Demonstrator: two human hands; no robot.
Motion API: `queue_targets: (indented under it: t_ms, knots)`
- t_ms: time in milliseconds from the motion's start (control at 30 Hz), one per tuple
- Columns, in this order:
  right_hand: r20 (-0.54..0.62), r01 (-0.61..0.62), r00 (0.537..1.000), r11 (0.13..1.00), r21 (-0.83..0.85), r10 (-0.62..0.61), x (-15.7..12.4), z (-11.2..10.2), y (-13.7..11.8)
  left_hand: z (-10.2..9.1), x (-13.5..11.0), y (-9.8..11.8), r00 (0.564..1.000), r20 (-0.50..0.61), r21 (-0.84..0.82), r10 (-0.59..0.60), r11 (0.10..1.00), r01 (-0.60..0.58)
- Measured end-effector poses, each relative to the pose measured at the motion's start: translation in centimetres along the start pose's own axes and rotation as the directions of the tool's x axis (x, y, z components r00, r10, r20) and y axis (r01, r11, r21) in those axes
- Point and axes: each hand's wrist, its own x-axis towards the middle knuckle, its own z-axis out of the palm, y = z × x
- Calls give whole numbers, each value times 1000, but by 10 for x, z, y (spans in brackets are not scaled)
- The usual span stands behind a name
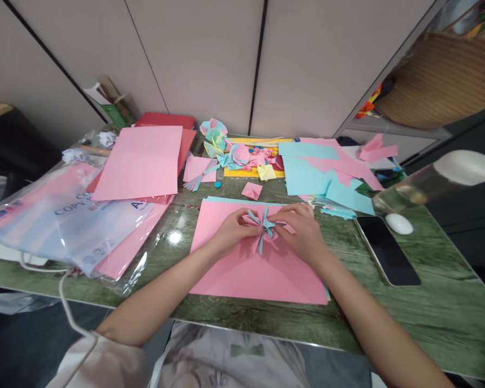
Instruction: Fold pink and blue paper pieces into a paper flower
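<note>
A pink and blue folded paper flower [262,229] is held between my two hands, low over a pink sheet of paper [250,277]. My left hand [235,231] pinches its left petals between thumb and fingers. From the right, my right hand [301,231] grips a blue petal near the middle. A blue sheet shows its edge beneath the pink one. Just beyond the flower lies a small folded pink paper square [251,191]. Some inner folds are hidden behind my fingers.
Finished paper flowers [214,134] and a yellow tray [234,172] stand at the back. Blue paper scraps [307,175] lie back right, near a clear bottle [412,188] and a phone [388,250]. Pink card [141,164] rests on a plastic paper packet [76,215] at left.
</note>
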Motion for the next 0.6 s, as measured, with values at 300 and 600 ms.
queue_targets:
  t_ms: [300, 600]
  knots:
    - [-18, 130, 991, 990, -58, -132, 0, -2, 0, 1, 4, -9, 988, -130, 29, 89, 996, -86]
    - [-24, 206, 977, 973, -106, -210, 0, -3, -4, 8, 1, -5, 979, -185, 38, 88, 996, -82]
